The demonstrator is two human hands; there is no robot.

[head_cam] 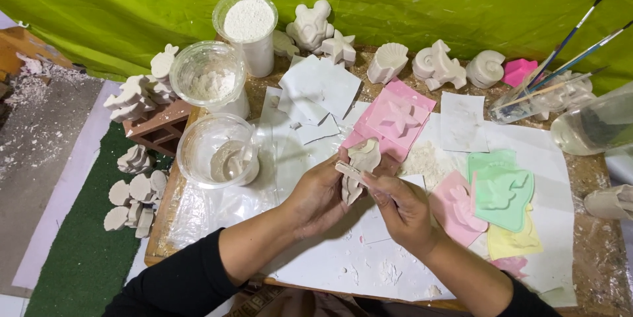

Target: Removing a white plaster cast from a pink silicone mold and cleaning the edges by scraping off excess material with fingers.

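Note:
My left hand [318, 197] holds a white plaster figure [361, 162] upright over the middle of the table. In my right hand [402, 206] is a thin flat wooden stick [351, 172], its tip lying across the figure's side. Both hands meet just below a pink star-shaped mould [395, 119]. White plaster crumbs [389, 271] lie on the white sheet [330, 257] under my hands.
Clear plastic cups [217, 151] with plaster paste and powder stand at the left. Finished plaster shells and figures [435, 65] line the back edge. Green, pink and yellow moulds [502, 190] lie at the right, near brushes in a jar [521, 102]. More casts [135, 198] rest on the green mat.

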